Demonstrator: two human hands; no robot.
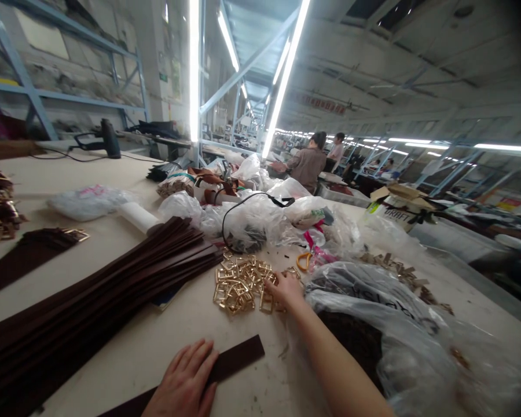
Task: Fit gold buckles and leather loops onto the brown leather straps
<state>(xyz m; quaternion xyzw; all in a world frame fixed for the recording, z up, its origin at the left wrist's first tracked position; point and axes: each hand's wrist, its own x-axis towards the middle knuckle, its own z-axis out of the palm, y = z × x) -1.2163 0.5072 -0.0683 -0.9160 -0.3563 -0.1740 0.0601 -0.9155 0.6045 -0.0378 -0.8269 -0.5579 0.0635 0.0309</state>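
Near the table's front edge, my left hand [186,373] lies over a dark brown strap [242,354], its thumb and fingers pressing along it. The strap's square end sticks out to the right of the fingers. My right hand [287,288] reaches to the right side of a pile of gold-coloured buckles [238,284]. Its fingers are bent down and pinch a buckle [266,302] at the pile's edge; the fingertips are partly hidden. To the left of the pile, a thick stack of dark brown straps [113,289] stretches across the table.
Clear plastic bags [260,214] fill the back middle. A large printed bag [373,301] lies beside my right forearm. Orange-handled scissors [304,262] sit behind the buckles. Finished-looking buckled straps [35,249] are at left. A cardboard box [402,205] and a person [308,165] are farther back.
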